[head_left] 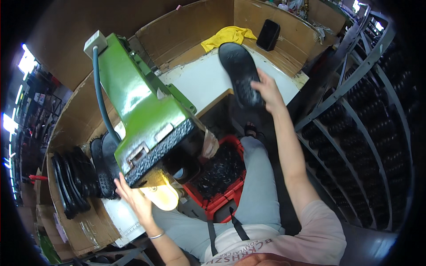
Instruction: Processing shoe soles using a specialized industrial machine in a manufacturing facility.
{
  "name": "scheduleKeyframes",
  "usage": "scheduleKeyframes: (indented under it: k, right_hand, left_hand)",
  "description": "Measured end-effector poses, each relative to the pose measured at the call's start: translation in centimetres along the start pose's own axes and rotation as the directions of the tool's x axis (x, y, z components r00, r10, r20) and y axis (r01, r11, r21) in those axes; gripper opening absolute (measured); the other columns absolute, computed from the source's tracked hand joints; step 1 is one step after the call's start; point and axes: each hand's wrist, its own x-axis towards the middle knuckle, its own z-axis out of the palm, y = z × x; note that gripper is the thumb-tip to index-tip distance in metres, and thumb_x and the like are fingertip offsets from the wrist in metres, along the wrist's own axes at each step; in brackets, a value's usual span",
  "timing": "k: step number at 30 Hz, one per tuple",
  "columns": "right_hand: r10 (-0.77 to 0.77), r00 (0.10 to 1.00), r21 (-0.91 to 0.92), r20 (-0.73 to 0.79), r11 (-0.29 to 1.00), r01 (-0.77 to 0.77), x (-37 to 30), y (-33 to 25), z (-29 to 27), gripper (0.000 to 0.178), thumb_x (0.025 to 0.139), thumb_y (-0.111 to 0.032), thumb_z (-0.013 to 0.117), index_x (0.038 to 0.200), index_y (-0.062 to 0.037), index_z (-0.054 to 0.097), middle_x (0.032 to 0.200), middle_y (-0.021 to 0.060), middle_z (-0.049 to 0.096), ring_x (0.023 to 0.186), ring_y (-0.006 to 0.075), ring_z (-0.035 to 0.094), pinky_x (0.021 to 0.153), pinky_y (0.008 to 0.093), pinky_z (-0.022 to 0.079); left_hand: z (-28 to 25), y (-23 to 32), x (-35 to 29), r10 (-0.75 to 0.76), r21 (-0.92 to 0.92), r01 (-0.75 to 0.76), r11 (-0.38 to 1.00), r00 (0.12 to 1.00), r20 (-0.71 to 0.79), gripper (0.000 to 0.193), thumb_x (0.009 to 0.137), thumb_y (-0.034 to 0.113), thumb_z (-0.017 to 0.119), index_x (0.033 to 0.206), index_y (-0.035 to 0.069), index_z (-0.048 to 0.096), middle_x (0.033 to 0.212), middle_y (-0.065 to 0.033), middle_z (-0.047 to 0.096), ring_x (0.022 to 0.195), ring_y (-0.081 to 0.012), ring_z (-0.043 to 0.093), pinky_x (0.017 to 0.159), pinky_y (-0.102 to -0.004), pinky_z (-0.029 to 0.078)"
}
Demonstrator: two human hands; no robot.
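Observation:
My right hand (269,92) is closed on the edge of a black shoe sole (239,68), thumb on its face. The sole is held tilted, above the near edge of the white tabletop (195,77). My left hand (134,197) is at the lower corner of a green machine (142,97), its fingers stretched out. Its fingertips are close to several black soles (104,164) standing on edge; whether they touch one is hard to tell. Beside that hand, under the machine head, a rounded plate (164,196) glows bright yellow in lamp light.
A red crate (235,195) of black scraps stands between my legs. Cardboard walls (186,31) border the table, with a yellow cloth (228,37) and a black pad-like piece (268,34) at the back. To the right stands a metal rack (350,88) packed with black soles.

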Motion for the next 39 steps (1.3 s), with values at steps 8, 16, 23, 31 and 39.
scheduleKeyframes:
  k: [8,16,23,31,39]
  right_hand:
    - [0.160,0.986,-0.285,0.038,0.948,-0.142,10.9,5.2,-1.8,0.059,0.079,0.005,0.056,0.136,0.0045,0.043,0.124,0.0160,0.058,0.106,0.0209,0.059,0.090,0.0308,0.046]
    - [-0.483,0.861,-0.405,-0.161,0.828,0.388,-5.1,8.6,2.9,0.059,0.082,-0.012,0.067,0.135,-0.0010,0.044,0.128,0.0117,0.051,0.108,0.0203,0.054,0.088,0.0348,0.047]
    - [-0.155,0.967,0.523,0.200,0.852,0.028,-19.1,7.6,8.9,0.091,0.077,-0.023,0.080,0.146,-0.0027,0.024,0.138,0.0082,0.035,0.116,0.0222,0.049,0.093,0.0437,0.053]
    - [-0.391,0.920,0.150,0.037,0.912,0.382,-15.1,2.8,6.3,0.084,0.073,-0.017,0.084,0.140,-0.0024,0.035,0.121,0.0099,0.050,0.107,0.0168,0.052,0.088,0.0251,0.046]
    - [-0.350,0.934,0.135,0.073,0.931,0.338,-16.1,5.9,8.9,0.079,0.064,-0.007,0.088,0.130,0.0028,0.046,0.123,0.0075,0.048,0.103,0.0175,0.055,0.091,0.0318,0.049]
  left_hand:
    - [2.4,-8.4,-4.3,-0.071,-0.069,0.067,0.995,0.995,-0.065,0.023,0.070,0.001,0.072,0.093,-0.001,0.068,0.105,-0.0142,0.062,0.096,-0.0329,0.053,0.087,-0.0430,0.042]
    - [-8.4,0.8,-7.8,-0.275,-0.452,0.203,0.869,0.956,-0.099,0.024,0.071,-0.003,0.074,0.093,-0.001,0.063,0.089,-0.0123,0.063,0.083,-0.0265,0.059,0.078,-0.0346,0.047]
    - [-6.1,7.5,-9.1,-0.222,-0.873,0.468,0.136,0.873,0.434,0.022,0.082,0.003,0.071,0.102,-0.002,0.062,0.097,-0.0086,0.059,0.086,-0.0134,0.057,0.075,-0.0245,0.047]
    - [-4.0,10.4,-1.7,-0.168,-0.887,0.174,0.427,0.979,0.111,0.037,0.062,0.007,0.085,0.092,0.003,0.063,0.082,-0.0069,0.061,0.076,-0.0192,0.058,0.063,-0.0282,0.048]
    - [-5.0,6.4,-3.5,-0.208,-0.862,0.240,0.446,0.965,0.161,0.042,0.063,-0.004,0.081,0.100,-0.002,0.060,0.091,-0.0059,0.060,0.083,-0.0129,0.060,0.070,-0.0252,0.049]
